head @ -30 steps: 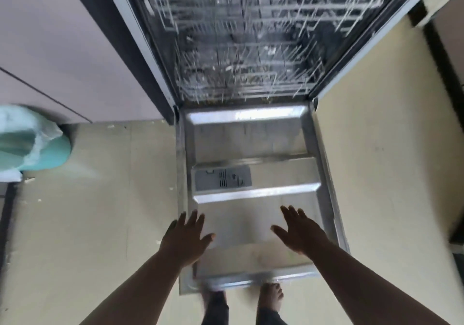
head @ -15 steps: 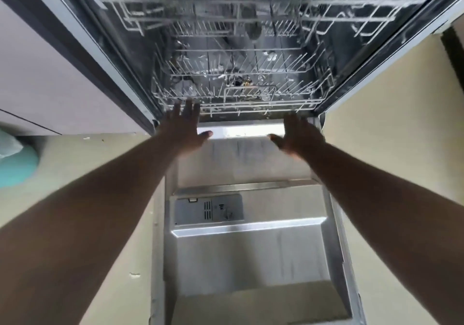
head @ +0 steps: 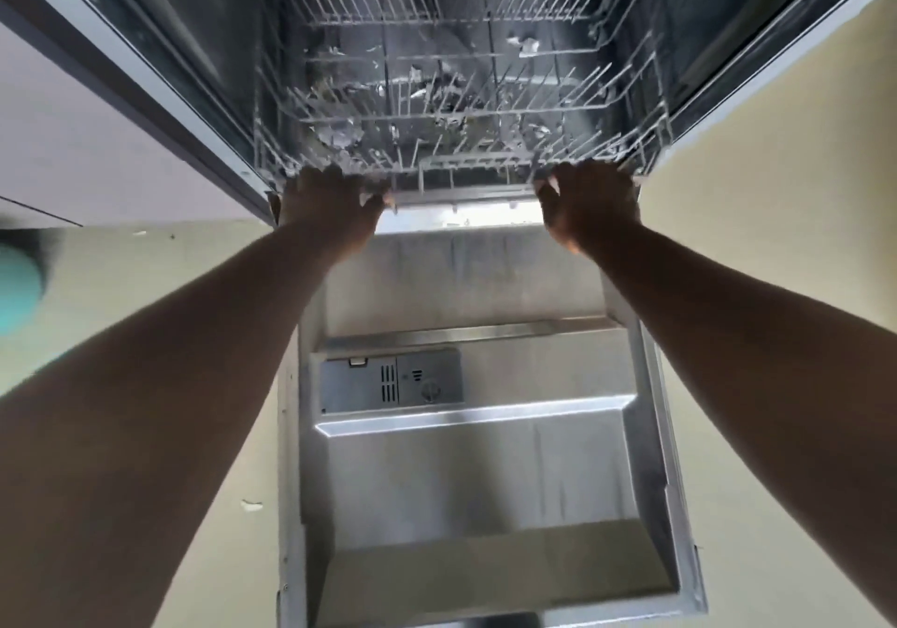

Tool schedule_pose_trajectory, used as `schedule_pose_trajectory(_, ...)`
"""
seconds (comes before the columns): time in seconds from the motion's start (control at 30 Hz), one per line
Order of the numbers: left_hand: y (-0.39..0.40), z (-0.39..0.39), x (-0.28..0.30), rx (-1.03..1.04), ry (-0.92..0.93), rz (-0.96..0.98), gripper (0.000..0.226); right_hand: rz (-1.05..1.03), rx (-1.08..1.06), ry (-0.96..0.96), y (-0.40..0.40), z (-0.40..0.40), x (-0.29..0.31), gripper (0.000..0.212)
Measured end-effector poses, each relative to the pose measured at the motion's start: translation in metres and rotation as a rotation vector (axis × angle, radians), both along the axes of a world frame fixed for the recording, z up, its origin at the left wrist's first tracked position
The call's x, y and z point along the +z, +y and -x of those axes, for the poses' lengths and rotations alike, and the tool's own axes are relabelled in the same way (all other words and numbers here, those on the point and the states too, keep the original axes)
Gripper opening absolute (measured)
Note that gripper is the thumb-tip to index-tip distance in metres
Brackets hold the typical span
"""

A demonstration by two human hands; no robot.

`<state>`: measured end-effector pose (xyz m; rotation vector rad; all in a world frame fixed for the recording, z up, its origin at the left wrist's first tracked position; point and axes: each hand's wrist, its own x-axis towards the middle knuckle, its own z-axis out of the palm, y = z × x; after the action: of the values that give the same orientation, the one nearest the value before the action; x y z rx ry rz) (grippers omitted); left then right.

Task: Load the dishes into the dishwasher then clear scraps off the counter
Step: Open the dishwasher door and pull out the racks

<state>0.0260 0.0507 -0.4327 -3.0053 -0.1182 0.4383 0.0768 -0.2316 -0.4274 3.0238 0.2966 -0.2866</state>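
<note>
Head view: lower rack (head: 461, 142) sits inside the dishwasher at 12 o'clock, above the lowered door (head: 475, 472). Left hand (head: 330, 202) and right hand (head: 589, 202) curl fingers over its front rail. Stiff wire, probably light; grasp the rail.

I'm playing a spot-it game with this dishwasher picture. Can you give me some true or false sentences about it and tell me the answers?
1. The dishwasher door is folded down open. True.
2. Both hands hold the front of the bottom rack. True: the left hand and the right hand grip it.
3. The bottom rack is full of plates. False: no plates show in it.
4. One hand is holding a cup. False: both hold the rack.
</note>
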Motion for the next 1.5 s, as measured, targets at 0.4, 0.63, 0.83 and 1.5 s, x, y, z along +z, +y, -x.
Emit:
schedule_pose_trajectory(0.4, -0.037, 0.228, -0.019, -0.054, -0.109, 0.353, 0.045, -0.075, -0.178, 0.248, -0.061, 0.222, -0.016, 0.026)
schedule_pose_trajectory(0.63, -0.047, 0.325, -0.025, -0.187, 0.190, 0.300, 0.080, 0.046, -0.115, 0.301, -0.085, 0.339, -0.024, 0.041)
schedule_pose_trajectory(0.83, -0.063, 0.365, -0.015, -0.077, 0.373, 0.327, 0.071, 0.074, -0.091, 0.298, -0.097, 0.368, -0.007, 0.040)
schedule_pose_trajectory(1.5, 0.002, 0.049, 0.230, -0.212, -0.371, 0.138, 0.075, -0.222, 0.213, -0.389, 0.003, 0.040, 0.235, 0.060)
